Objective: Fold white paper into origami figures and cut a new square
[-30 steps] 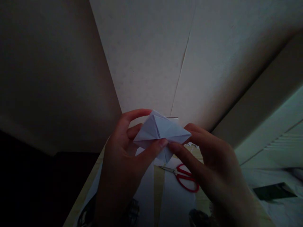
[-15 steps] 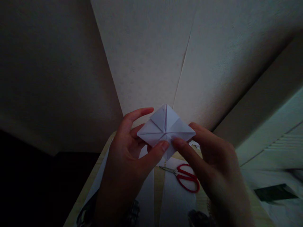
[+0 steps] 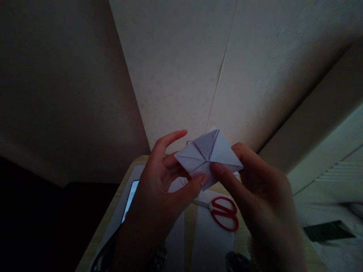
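A folded white paper piece (image 3: pixel 203 147), diamond-shaped with creases meeting at its centre, is held up between both hands above the table. My left hand (image 3: pixel 163 181) grips its lower left side, thumb on the front face and index finger raised clear of the paper. My right hand (image 3: pixel 255 189) pinches the right side, its thumb pressed near the centre and its other fingers behind. Below the paper, a pair of scissors with red handles (image 3: pixel 225 213) lies on white paper, blades pointing left.
Flat white paper sheets (image 3: pixel 214 230) lie on the light wooden table (image 3: pixel 190 226). A lit phone (image 3: pixel 131 198) shows partly behind my left hand. A pale wall (image 3: pixel 176 83) rises just past the table's far edge. A dark green rectangle (image 3: pixel 329 231) lies at the right.
The folded paper has shifted slightly right and tilted, its top point now leaning right. Both hands moved a little with it. The phone has come into sight beside my left hand.
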Demonstrator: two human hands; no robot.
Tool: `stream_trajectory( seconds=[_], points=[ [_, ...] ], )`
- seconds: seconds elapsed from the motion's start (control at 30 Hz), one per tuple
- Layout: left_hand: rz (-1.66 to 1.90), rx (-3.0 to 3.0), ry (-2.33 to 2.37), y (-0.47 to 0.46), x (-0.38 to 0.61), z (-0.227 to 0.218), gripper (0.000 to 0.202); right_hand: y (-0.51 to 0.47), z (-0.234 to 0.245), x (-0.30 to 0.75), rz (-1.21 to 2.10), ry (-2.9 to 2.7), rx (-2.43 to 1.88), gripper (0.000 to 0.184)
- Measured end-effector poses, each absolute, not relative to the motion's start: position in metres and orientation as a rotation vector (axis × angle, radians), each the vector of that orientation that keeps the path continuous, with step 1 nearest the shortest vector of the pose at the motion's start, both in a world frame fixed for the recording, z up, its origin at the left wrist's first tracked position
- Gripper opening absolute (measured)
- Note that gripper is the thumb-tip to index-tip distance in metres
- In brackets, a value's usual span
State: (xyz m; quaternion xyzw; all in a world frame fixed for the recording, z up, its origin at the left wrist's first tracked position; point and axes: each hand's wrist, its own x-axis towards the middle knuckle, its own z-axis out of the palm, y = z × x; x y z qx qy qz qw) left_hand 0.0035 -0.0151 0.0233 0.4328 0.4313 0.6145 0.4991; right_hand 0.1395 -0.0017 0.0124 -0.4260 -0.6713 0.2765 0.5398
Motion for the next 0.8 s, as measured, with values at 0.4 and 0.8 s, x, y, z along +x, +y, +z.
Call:
stream_trajectory(
  seconds=[0.4,0.8],
  points=[
    [1.447,1.138,1.008,-0.0144,0.0043,0.0235,0.043,-0.0006,0.011,0.1356,0.753,-1.525,-0.984,0.012],
    [1.496,1.365,1.166,-0.013,-0.0046,0.0183,0.008,-0.0016,0.0133,0.1414,0.796,-1.446,-0.911,0.008]
  ],
)
